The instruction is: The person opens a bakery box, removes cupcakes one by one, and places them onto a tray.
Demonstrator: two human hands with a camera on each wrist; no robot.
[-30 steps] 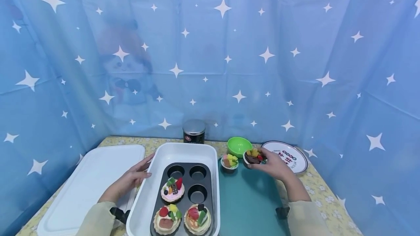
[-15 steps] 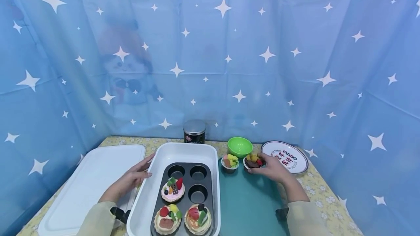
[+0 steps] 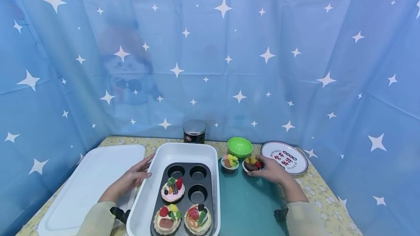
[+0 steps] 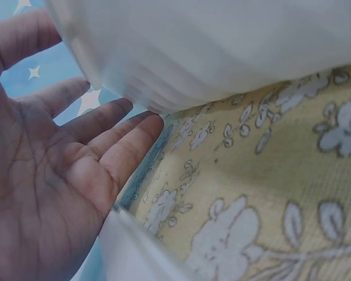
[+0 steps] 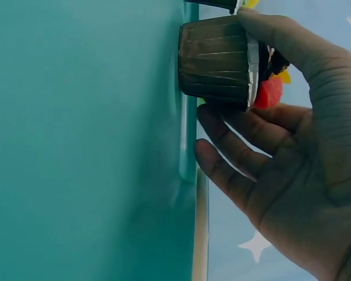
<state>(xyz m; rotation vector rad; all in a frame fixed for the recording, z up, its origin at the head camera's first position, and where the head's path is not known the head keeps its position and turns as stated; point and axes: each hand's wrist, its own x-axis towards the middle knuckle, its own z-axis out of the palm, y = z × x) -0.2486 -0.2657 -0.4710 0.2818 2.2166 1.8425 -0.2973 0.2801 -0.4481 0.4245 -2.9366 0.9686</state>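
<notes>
In the head view my right hand (image 3: 273,170) holds a chocolate cupcake (image 3: 252,165) topped with yellow and red fruit pieces, at the back of a green board (image 3: 249,199). The right wrist view shows the thumb on the rim of its brown pleated cup (image 5: 216,57), the fingers at the opposite side, and the cup's base at the board. Left of it stands another cupcake (image 3: 229,162) with pink and yellow topping. My left hand (image 3: 132,177) rests with extended fingers against the side of a white tub (image 3: 140,199); its palm shows in the left wrist view.
Inside the tub lies a dark muffin tin (image 3: 187,181) with three decorated tarts in its cups. A white lid (image 3: 95,181) lies at left. A black can (image 3: 194,132), a green bowl (image 3: 240,147) and a white oval plate (image 3: 296,160) stand along the back.
My right hand has lowered the chocolate cupcake slightly toward the back of the green board. The left hand and the tub have stayed in place.
</notes>
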